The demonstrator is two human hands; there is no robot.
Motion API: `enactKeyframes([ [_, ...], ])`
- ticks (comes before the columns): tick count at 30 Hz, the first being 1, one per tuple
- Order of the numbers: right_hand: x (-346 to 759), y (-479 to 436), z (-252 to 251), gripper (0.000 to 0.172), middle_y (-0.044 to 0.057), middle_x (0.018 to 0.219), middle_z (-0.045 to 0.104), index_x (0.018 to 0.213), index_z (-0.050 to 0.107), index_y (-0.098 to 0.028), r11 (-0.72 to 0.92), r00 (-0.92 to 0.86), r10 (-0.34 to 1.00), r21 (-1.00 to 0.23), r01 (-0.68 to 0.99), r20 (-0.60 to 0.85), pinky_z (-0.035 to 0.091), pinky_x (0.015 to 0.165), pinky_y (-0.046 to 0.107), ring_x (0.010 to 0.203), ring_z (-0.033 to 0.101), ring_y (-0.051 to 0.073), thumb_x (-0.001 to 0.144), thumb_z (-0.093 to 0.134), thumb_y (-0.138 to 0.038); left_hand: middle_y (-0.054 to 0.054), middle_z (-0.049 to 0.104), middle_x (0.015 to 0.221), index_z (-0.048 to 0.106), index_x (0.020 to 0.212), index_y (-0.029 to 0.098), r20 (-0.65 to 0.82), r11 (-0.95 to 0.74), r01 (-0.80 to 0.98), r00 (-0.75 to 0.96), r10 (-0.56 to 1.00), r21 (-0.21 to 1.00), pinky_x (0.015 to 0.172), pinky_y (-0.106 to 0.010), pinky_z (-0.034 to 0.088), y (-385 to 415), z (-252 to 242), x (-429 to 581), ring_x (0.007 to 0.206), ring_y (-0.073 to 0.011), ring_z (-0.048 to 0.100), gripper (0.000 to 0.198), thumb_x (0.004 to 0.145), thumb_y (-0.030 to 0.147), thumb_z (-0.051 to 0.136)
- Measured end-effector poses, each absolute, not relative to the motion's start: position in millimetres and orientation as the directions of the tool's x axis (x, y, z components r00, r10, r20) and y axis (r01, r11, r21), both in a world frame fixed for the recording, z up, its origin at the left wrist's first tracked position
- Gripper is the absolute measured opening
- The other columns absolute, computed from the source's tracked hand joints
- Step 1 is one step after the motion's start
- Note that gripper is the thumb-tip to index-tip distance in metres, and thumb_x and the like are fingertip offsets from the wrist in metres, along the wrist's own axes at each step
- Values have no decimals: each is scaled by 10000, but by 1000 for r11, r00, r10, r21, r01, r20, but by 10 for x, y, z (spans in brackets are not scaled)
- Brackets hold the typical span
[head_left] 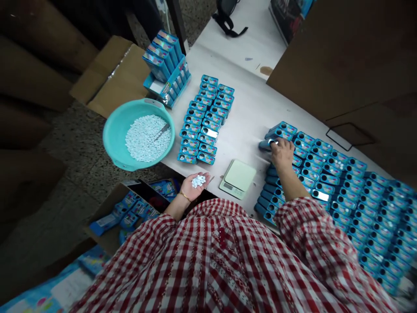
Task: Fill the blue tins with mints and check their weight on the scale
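Note:
My left hand (pixel 194 187) is palm up, cupped around a small heap of white candy pellets (pixel 198 181), just in front of the table edge. More pellets of the same kind fill part of a turquoise basin (pixel 114 139) at the left, with a spoon-like tool (pixel 162 131) stuck in them. My right hand (pixel 282 152) reaches out to the right, its fingers closed on a small blue dispenser box (pixel 265 144) at the corner of a large block of similar boxes (pixel 312 166). Between my hands lies a pale kitchen scale (pixel 239 176).
Two columns of blue boxes (pixel 203 117) stand mid-table. Behind the basin are a blue display tray (pixel 177 84) with boxes and an open carton (pixel 107 74). Large cardboard boxes (pixel 352 65) border the far right. A carton of blue packs (pixel 130 213) sits below left.

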State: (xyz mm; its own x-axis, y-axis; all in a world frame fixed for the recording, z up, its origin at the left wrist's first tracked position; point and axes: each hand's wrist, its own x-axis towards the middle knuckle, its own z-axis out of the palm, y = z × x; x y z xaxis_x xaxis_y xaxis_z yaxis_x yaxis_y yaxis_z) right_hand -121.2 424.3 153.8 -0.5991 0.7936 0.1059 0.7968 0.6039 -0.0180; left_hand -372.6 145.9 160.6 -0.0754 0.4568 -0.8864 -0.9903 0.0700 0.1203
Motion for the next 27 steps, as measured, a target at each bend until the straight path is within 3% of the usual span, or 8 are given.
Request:
enactKeyframes([
  [5,-1311,3346,1838,273,111,1169,526,998,620,-228,806,-808,585,-62,589,-73,354,796,413,958,443,257,839,410,-151,-151,687,863,592,773,112,-878,116,-988,-31,477,98,770,-353,537,1462,1583,-3629,887,-225,659,148,783,129,446],
  [9,-1475,2810,1841,267,104,1163,547,1030,604,-237,835,-849,509,-160,527,-142,378,773,390,940,468,244,839,437,-151,-139,690,850,600,797,112,-867,170,-981,8,499,89,788,-375,530,1573,1622,-3564,873,-226,662,152,776,137,451],
  [12,-1461,2718,1803,276,108,1233,529,1109,563,-227,776,-821,565,-285,563,-84,399,831,417,1033,470,263,844,486,-244,-136,691,843,604,809,110,-865,194,-976,17,502,94,785,-378,532,1611,1638,-3565,871,-228,662,155,771,142,456],
  [15,-1259,2759,1794,346,116,1221,545,1167,520,-210,645,-701,712,-433,630,40,409,895,432,1093,481,257,844,502,-333,-135,690,857,604,816,113,-866,199,-975,15,501,98,804,-389,528,1572,1602,-3595,902,-231,655,160,774,144,452],
  [19,-908,2765,1715,361,110,1028,620,1125,549,-185,402,-452,890,-561,724,55,465,838,419,951,569,235,835,499,-394,-138,688,873,599,801,117,-868,208,-973,16,497,101,830,-403,520,1499,1534,-3621,927,-233,648,159,785,151,444],
  [22,-777,2691,1603,396,101,990,628,1122,557,-178,296,-374,927,-625,722,7,491,791,405,881,592,219,806,530,-415,-144,684,878,595,789,112,-869,214,-971,15,494,105,846,-402,513,1495,1524,-3632,935,-233,644,159,789,148,440],
  [27,-821,2598,1495,411,107,1043,620,1142,547,-176,275,-371,928,-667,693,-2,487,806,396,897,591,207,793,551,-394,-128,683,875,598,822,121,-874,197,-974,0,485,109,853,-407,511,1518,1521,-3668,942,-230,639,150,779,144,456],
])
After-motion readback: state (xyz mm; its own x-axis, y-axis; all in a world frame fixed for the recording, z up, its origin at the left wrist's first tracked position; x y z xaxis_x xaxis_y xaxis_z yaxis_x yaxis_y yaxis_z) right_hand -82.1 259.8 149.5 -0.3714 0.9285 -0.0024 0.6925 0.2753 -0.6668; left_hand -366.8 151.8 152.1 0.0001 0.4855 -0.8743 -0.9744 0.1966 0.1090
